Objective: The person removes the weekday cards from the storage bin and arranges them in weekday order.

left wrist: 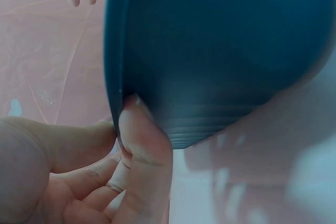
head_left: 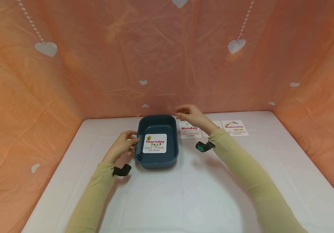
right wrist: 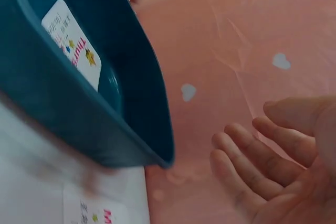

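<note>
A dark blue plastic bin [head_left: 158, 163] stands near the back of the white table, with a white "Thursday" card [head_left: 154, 143] lying on its floor. My left hand [head_left: 123, 144] pinches the bin's left rim; the left wrist view shows the thumb and fingers [left wrist: 144, 150] on either side of that wall. Beyond the far right corner hovers my right hand [head_left: 191, 115], its fingers loosely spread and holding nothing. Just below it lies a "Monday" card [head_left: 188, 130], partly covered by the hand in the head view.
Right of the Monday card, a card [head_left: 217, 124] is largely hidden behind the right wrist. A "Wednesday" card [head_left: 235, 128] lies beside it. Orange cloth [head_left: 161, 64] with white hearts hangs behind and at both sides of the white-covered table [head_left: 155, 200].
</note>
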`<action>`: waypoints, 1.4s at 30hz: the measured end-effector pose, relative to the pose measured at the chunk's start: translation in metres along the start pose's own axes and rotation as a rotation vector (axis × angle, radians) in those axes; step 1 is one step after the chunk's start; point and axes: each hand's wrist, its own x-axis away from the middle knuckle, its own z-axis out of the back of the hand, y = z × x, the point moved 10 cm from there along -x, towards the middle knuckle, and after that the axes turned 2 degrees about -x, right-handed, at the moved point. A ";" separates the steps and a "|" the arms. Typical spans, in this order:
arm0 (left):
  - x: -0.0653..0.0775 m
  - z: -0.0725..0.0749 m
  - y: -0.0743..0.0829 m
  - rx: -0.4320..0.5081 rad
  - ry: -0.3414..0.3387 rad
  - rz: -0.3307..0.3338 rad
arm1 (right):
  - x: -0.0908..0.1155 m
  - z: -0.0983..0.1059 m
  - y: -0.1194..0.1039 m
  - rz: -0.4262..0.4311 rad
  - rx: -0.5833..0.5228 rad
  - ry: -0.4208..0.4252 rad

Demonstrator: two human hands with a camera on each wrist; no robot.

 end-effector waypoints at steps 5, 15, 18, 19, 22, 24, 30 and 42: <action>0.003 0.001 0.001 0.014 -0.006 -0.006 | -0.008 -0.023 -0.001 0.003 -0.013 -0.046; 0.003 0.003 0.003 0.014 -0.019 -0.009 | -0.018 -0.051 0.005 -0.045 0.043 -0.115; 0.003 0.004 0.003 0.008 -0.022 0.002 | -0.020 -0.060 0.010 -0.080 0.075 -0.171; 0.003 0.005 0.003 0.008 -0.021 0.006 | -0.020 -0.063 0.011 -0.087 0.091 -0.192; 0.002 0.006 0.002 0.005 -0.017 0.012 | -0.022 -0.072 0.015 -0.110 0.120 -0.247; 0.000 0.007 0.002 0.000 -0.014 0.013 | -0.024 -0.078 0.018 -0.123 0.138 -0.271; -0.001 0.007 0.001 -0.002 -0.008 0.015 | -0.032 -0.089 0.024 -0.152 0.249 -0.296; 0.003 0.007 0.005 0.000 0.000 0.018 | -0.040 -0.091 0.034 -0.300 0.331 -0.248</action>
